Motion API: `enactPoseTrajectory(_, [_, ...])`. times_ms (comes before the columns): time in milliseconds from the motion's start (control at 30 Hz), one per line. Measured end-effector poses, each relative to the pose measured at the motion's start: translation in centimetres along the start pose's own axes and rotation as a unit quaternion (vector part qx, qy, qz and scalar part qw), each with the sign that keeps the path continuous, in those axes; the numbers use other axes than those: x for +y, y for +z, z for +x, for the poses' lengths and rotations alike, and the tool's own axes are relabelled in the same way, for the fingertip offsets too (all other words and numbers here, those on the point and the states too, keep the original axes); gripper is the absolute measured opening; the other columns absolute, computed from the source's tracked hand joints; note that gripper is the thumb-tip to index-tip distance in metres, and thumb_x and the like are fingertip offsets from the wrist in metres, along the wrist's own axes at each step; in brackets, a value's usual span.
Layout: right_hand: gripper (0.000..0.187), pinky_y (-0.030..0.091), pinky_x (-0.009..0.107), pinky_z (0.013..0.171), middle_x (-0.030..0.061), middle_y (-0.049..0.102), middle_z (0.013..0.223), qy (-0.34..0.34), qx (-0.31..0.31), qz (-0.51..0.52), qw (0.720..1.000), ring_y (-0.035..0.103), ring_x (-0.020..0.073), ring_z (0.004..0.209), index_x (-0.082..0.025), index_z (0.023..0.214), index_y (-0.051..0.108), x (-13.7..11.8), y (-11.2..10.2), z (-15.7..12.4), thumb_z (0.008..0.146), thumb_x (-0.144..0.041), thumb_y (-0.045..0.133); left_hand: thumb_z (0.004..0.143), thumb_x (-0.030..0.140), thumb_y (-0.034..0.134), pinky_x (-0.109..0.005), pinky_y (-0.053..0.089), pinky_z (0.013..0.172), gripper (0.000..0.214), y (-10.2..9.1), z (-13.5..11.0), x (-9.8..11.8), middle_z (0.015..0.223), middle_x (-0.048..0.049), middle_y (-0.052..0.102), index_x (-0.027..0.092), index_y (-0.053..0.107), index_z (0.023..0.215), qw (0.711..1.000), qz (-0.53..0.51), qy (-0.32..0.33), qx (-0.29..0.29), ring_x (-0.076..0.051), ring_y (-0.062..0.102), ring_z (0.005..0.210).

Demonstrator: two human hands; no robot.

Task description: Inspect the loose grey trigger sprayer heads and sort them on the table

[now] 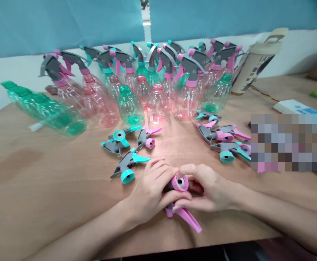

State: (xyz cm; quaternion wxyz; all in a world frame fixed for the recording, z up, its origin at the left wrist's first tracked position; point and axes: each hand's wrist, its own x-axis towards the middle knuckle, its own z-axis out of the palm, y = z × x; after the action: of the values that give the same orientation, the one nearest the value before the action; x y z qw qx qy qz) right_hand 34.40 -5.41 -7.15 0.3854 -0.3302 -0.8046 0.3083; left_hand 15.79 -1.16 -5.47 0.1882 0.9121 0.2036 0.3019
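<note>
Holding a sprayer [180, 185] near the front edge of the worktop [66, 221], I have the left hand's [153, 188] fingers wrapped around its body and the right hand's [211, 188] fingers closed at its pink collar [186, 183]. Loose sprayers [127, 176] lie beyond both hands; bottles [157, 103] stand behind them.

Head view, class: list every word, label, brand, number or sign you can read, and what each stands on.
"IAM", on the cream tumbler; its smaller marks are unreadable.
Blue print on the white box: too blurred to read.
Bottles, spray heads: no readable text.
</note>
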Motion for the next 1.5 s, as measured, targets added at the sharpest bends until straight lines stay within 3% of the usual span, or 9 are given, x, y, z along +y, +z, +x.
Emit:
enactPoseTrajectory(67, [0.031,0.033,0.019,0.045,-0.0086,0.044,0.061,0.018,-0.024,0.004,1.0,0.04,0.0053,0.046,-0.021,0.095,0.048,-0.1,-0.1,0.1,0.077,-0.036,0.069,0.089,0.049,0.05,-0.04,0.043,0.09,0.037,0.1,0.0,0.0,0.073,-0.0032,0.063,0.014,0.06,0.083,1.0,0.005,-0.004,-0.001,-0.018,0.057,0.073])
enactPoseTrajectory(200, [0.036,0.031,0.02,0.043,-0.0074,0.048,0.063,0.017,0.03,-0.019,0.999,0.042,0.0061,0.046,-0.021,0.088,0.044,-0.3,0.0,0.1,0.074,-0.041,0.07,0.088,0.049,0.052,-0.04,0.043,0.091,0.036,0.2,0.0,0.0,0.071,-0.0025,0.062,0.015,0.06,0.08,1.0,0.012,0.007,-0.004,-0.018,0.057,0.071])
enactPoseTrajectory(300, [0.035,0.034,0.021,0.046,-0.0054,0.05,0.065,0.027,0.022,-0.031,0.999,0.045,0.0075,0.05,-0.021,0.08,0.042,-0.5,-0.1,0.2,0.074,-0.043,0.069,0.088,0.047,0.054,-0.038,0.042,0.09,0.033,0.2,0.0,-0.1,0.07,-0.002,0.061,0.015,0.059,0.079,1.0,0.017,0.025,-0.001,-0.017,0.057,0.07])
enactPoseTrajectory(533, [0.043,0.034,0.019,0.047,-0.0087,0.05,0.059,0.007,-0.039,-0.023,0.999,0.044,0.0065,0.046,-0.018,0.116,0.051,-0.6,-0.9,0.7,0.08,-0.036,0.066,0.088,0.036,0.057,-0.038,0.042,0.088,0.025,0.0,0.1,-0.2,0.073,-0.0028,0.061,0.013,0.061,0.081,0.999,0.028,0.017,-0.014,-0.018,0.057,0.074])
enactPoseTrajectory(667, [0.031,0.031,0.02,0.046,-0.0089,0.044,0.055,0.003,-0.016,-0.033,0.999,0.042,0.0065,0.046,-0.017,0.091,0.055,-0.5,-1.2,0.6,0.076,-0.04,0.069,0.091,0.039,0.052,-0.04,0.041,0.092,0.028,0.0,0.0,-0.3,0.076,-0.004,0.065,0.013,0.061,0.086,0.999,0.016,0.041,-0.016,-0.018,0.059,0.074])
enactPoseTrajectory(767, [0.034,0.025,0.02,0.044,-0.0095,0.036,0.053,0.018,-0.023,-0.01,1.0,0.035,0.0051,0.044,-0.02,0.068,0.042,-0.6,-0.9,0.4,0.078,-0.04,0.067,0.089,0.039,0.055,-0.039,0.042,0.089,0.029,-0.2,-0.1,-0.5,0.085,-0.0058,0.067,0.013,0.06,0.099,1.0,0.006,0.026,-0.006,-0.02,0.059,0.082])
enactPoseTrajectory(1033, [0.029,0.029,0.019,0.046,-0.0073,0.044,0.062,0.124,-0.032,0.015,0.992,0.037,0.0052,0.049,-0.02,0.075,0.042,-0.1,-0.5,0.3,0.082,-0.036,0.065,0.086,0.035,0.061,-0.032,0.044,0.08,0.029,-0.4,0.1,-0.9,0.092,-0.0053,0.066,0.013,0.06,0.106,0.999,-0.019,-0.051,0.005,-0.019,0.058,0.087])
enactPoseTrajectory(1233, [0.034,0.031,0.021,0.049,-0.0059,0.048,0.067,0.17,-0.132,-0.016,0.976,0.042,0.0078,0.056,-0.019,0.08,0.05,-0.1,-2.8,0.9,0.076,-0.046,0.069,0.085,0.034,0.063,-0.03,0.043,0.079,0.031,-0.6,-0.1,-0.8,0.09,-0.0042,0.063,0.014,0.058,0.108,0.996,-0.029,-0.071,0.042,-0.018,0.056,0.085])
enactPoseTrajectory(1500, [0.027,0.041,0.026,0.069,0.0011,0.058,0.094,0.131,-0.235,-0.08,0.96,0.055,0.0143,0.081,-0.02,0.09,0.061,-0.4,-3.7,1.1,0.079,-0.045,0.066,0.087,0.04,0.059,-0.032,0.045,0.078,0.034,-0.7,-0.2,-0.1,0.089,-0.0053,0.064,0.014,0.059,0.108,0.995,-0.022,-0.049,0.083,-0.019,0.056,0.085])
